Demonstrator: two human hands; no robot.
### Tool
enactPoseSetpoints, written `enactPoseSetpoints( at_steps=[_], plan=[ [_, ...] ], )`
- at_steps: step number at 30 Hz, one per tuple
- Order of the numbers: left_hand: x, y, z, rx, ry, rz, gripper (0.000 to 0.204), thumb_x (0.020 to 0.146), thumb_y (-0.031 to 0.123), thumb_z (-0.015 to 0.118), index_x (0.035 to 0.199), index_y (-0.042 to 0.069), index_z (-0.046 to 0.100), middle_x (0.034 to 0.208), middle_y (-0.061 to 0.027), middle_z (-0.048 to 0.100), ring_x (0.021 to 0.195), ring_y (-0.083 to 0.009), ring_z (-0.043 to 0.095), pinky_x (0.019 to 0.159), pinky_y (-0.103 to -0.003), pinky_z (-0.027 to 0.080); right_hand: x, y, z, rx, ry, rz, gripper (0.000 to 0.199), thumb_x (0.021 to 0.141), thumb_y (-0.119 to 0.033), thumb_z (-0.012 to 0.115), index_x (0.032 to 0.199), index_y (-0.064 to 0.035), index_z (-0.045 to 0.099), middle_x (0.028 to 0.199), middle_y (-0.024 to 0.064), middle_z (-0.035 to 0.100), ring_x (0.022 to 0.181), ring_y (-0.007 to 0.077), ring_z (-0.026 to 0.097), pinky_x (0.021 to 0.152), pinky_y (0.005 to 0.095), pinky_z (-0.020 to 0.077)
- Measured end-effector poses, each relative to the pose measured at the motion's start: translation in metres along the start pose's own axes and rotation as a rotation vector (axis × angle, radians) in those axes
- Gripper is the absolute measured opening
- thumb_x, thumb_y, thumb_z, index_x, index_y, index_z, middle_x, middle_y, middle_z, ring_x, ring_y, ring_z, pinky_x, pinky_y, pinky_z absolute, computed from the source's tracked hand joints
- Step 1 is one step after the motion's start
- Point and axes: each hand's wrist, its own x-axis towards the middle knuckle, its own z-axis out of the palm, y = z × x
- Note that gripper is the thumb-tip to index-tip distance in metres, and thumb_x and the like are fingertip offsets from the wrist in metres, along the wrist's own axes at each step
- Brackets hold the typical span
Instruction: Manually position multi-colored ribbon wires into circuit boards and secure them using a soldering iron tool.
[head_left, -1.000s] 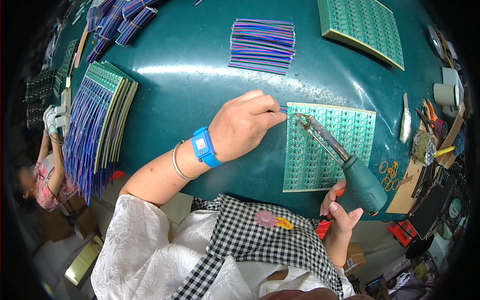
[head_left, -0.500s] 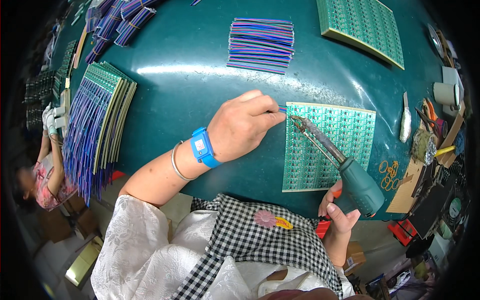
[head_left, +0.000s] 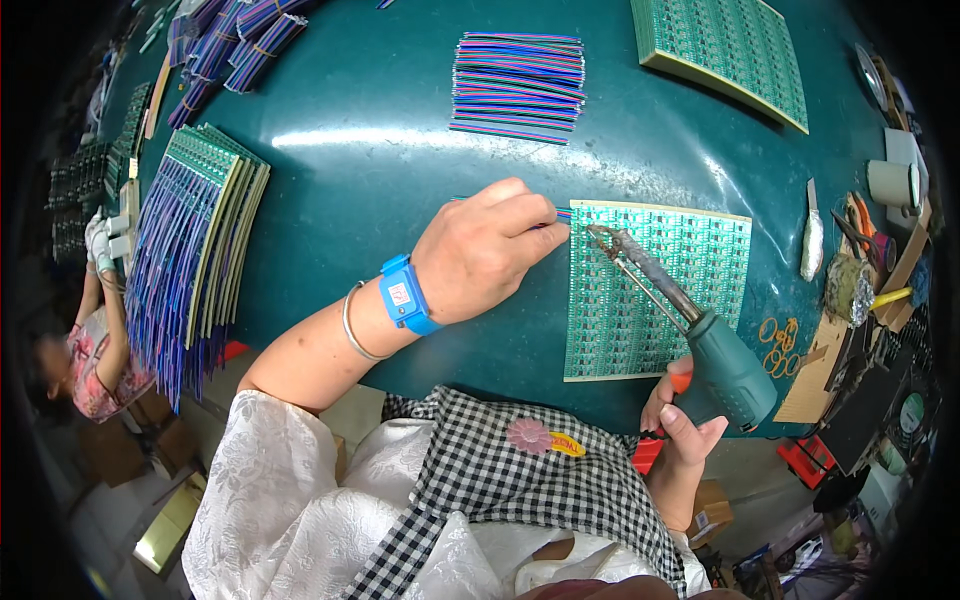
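While the left hand [head_left: 480,250] pinches a thin multicoloured ribbon wire [head_left: 562,213] between closed fingertips at the upper left corner of the green panel of small circuit boards [head_left: 660,290], the right hand [head_left: 685,420] wraps fully around the dark green pistol-grip soldering iron [head_left: 700,335]. Its metal tip rests on the panel's top edge, just beside the wire end. Doing this well likely means holding the wire still and flat on its pad and keeping the tip steady on the joint. Panel and wire lie directly ahead of both hands, on the teal tabletop [head_left: 380,170].
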Motion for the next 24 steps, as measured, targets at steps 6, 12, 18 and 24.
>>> enactPoseSetpoints(
  at_steps=[6, 12, 18, 24],
  plan=[
    [0.000, 0.000, 0.000, 0.003, 0.003, 0.010, 0.030, 0.067, -0.007, 0.073, 0.096, 0.001, 0.074, 0.092, -0.0078, 0.066, 0.078, -0.0243, 0.063, 0.064, -0.035, 0.055, -0.003, 0.005, -0.001, -0.011, -0.006, 0.017, 0.049, 0.085, -0.010, 0.075, 0.120, 0.0103, 0.047, 0.084, 0.0132, 0.054, 0.054, 0.0172, 0.056, 0.047, 0.0309, 0.0514],
    [0.000, 0.000, -0.002, 0.007, -0.010, -0.001, 0.031, 0.067, -0.007, 0.072, 0.096, 0.001, 0.074, 0.093, -0.0077, 0.066, 0.078, -0.0244, 0.064, 0.064, -0.035, 0.055, -0.003, 0.008, 0.000, -0.072, -0.002, 0.022, 0.043, 0.085, -0.013, 0.075, 0.109, 0.0094, 0.048, 0.080, 0.0130, 0.053, 0.054, 0.0171, 0.055, 0.047, 0.0301, 0.0510],
    [0.000, 0.001, -0.001, 0.011, -0.016, 0.009, 0.032, 0.066, -0.007, 0.071, 0.097, 0.001, 0.074, 0.094, -0.0078, 0.067, 0.079, -0.0242, 0.064, 0.064, -0.035, 0.056, -0.002, 0.004, -0.001, -0.012, 0.031, -0.002, 0.048, 0.083, -0.013, 0.077, 0.114, 0.0107, 0.047, 0.080, 0.0118, 0.054, 0.053, 0.0166, 0.055, 0.046, 0.0307, 0.0509],
    [0.000, 0.001, -0.002, 0.046, -0.010, 0.033, 0.033, 0.066, -0.007, 0.071, 0.097, 0.000, 0.074, 0.094, -0.0080, 0.067, 0.080, -0.0239, 0.064, 0.062, -0.034, 0.056, 0.001, -0.001, -0.003, 0.051, 0.016, -0.011, 0.062, 0.082, -0.011, 0.078, 0.129, 0.0127, 0.045, 0.082, 0.0116, 0.055, 0.053, 0.0166, 0.055, 0.046, 0.0313, 0.0510]
  ],
)
